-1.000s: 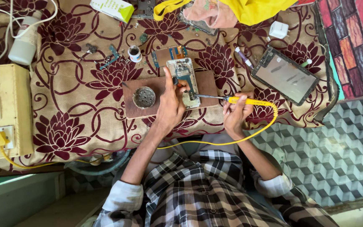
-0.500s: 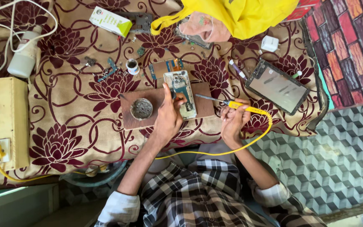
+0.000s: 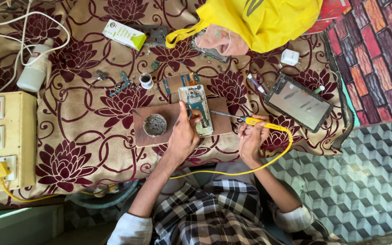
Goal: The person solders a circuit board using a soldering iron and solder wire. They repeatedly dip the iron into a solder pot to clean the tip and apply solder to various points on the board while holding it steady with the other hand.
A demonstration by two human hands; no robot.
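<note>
An opened phone circuit board lies on a brown wooden block on the flowered cloth. My left hand rests on the block and holds the board's lower edge down with its fingers. My right hand grips a yellow-handled soldering iron, whose metal tip points left toward the board's right side. The iron's yellow cord loops down past my wrist. A round metal tin sits on the block just left of my left hand.
A dark phone screen panel lies to the right. A yellow bag, a white adapter, a small box and a white bottle lie farther off. A yellowed switch box stands at the left edge. Small parts are scattered about.
The view has shifted so the table sits lower in frame. Both hands stay on the board and the soldering iron, with the tip still at the board's right side.
</note>
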